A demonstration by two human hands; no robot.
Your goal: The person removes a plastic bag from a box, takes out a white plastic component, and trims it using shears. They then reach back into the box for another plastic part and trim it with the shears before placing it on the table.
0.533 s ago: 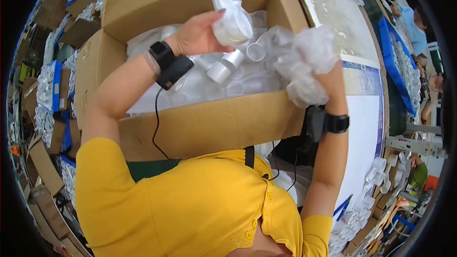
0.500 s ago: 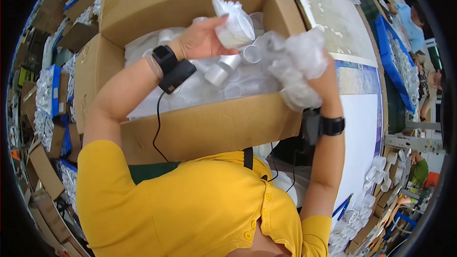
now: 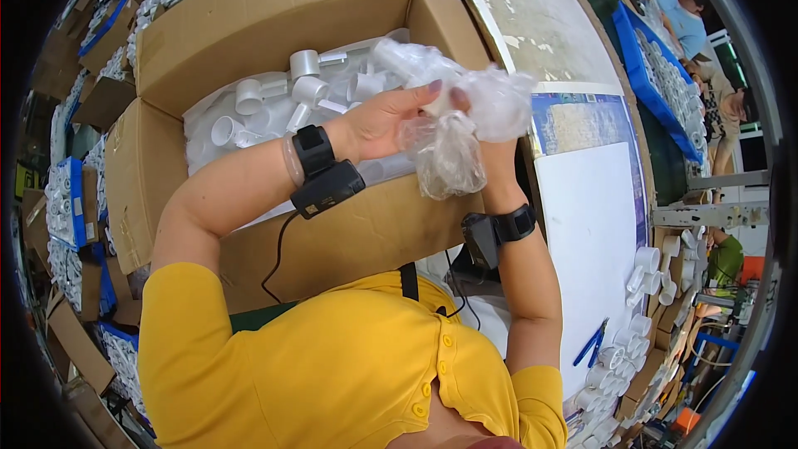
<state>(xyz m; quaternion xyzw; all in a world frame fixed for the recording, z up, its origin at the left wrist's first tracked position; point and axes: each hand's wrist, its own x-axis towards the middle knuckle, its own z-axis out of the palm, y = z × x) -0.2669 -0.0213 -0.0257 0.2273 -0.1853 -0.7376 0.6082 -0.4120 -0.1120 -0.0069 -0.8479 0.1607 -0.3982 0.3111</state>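
Over the right part of an open cardboard box (image 3: 349, 224), both my hands are at a bunch of crumpled clear plastic bags (image 3: 453, 154). My left hand (image 3: 378, 123) reaches in from the left, its thumb and fingers closed on the edge of the plastic. Bags cover most of my right hand (image 3: 496, 162); its thumb tip shows, and it grips the bunch from the right. White plastic pipe fittings (image 3: 309, 90), several of them loose, lie on clear plastic sheeting in the box, left of my hands.
A worktable on the right carries a white sheet (image 3: 586, 241), blue-handled pliers (image 3: 592, 343) and more white fittings (image 3: 615, 357). Blue crates (image 3: 661, 75) of parts stand beyond. Crates and cartons fill the left side. Black cables hang from my wrist devices. Other people are at the far right.
My left hand has moved down and right to the plastic bunch; the bagged white piece no longer shows in it. My right hand has come left, and the view has shifted.
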